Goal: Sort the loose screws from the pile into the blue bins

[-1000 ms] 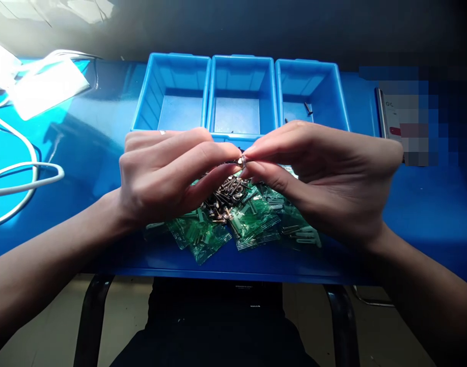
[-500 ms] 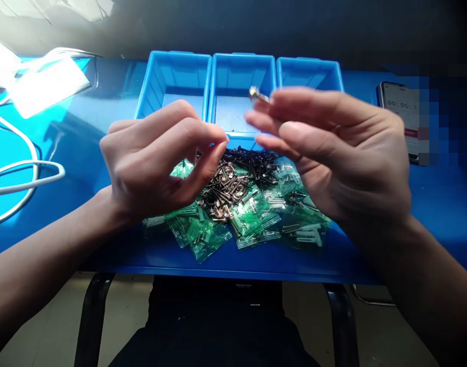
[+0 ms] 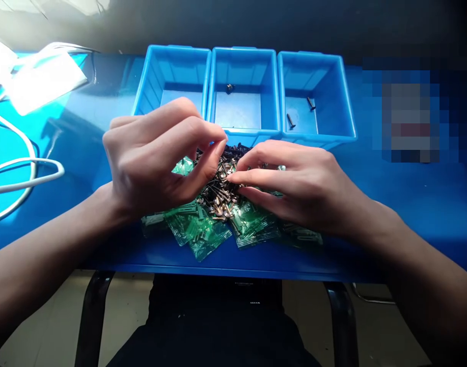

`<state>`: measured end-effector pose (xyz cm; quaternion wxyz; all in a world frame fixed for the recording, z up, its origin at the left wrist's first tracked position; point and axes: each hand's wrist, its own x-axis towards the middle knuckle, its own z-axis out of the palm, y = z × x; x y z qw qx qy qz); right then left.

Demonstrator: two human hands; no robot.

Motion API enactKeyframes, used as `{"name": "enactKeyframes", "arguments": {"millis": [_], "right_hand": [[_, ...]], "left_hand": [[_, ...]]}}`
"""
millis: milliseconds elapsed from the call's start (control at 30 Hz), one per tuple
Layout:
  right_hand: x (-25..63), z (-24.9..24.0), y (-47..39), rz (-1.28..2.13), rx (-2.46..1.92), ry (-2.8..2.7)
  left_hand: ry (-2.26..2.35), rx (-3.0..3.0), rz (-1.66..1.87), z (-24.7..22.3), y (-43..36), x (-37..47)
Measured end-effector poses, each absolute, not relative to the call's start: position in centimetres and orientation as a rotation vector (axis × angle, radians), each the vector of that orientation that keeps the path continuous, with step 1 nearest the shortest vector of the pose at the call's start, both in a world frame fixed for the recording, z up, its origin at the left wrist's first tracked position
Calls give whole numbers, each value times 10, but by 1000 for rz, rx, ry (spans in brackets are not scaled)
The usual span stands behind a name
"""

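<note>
Right hand [image 3: 300,188]: 0.5 s ago raised over the bins in the upper middle of the frame, a silver metal screw at its fingertips; now lowered to frame centre, fingertips at the heap of silver and dark metal screws [image 3: 220,206].

Middle open-topped blue plastic bin [image 3: 237,115], upper centre: 1 small metal fastener [image 3: 229,89] now inside, spot bare 1.0 s ago.

Right open-topped blue plastic bin [image 3: 318,136], upper right of centre: 2 dark metal screws [image 3: 291,121] uncovered; hand blocked them 0.5 s ago.

Left hand [image 3: 157,158]: tips met the right's 1.0 s ago; now shifted left, apart.
</note>
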<state>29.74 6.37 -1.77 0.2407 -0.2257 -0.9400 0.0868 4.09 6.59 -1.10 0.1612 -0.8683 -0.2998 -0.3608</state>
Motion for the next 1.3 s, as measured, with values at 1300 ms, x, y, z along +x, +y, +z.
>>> {"name": "enactKeyframes", "arguments": {"millis": [1300], "right_hand": [[298,-1,60,169,-784,-2386]], "left_hand": [[-803,-2456,-1028,-16,68,41]]}}
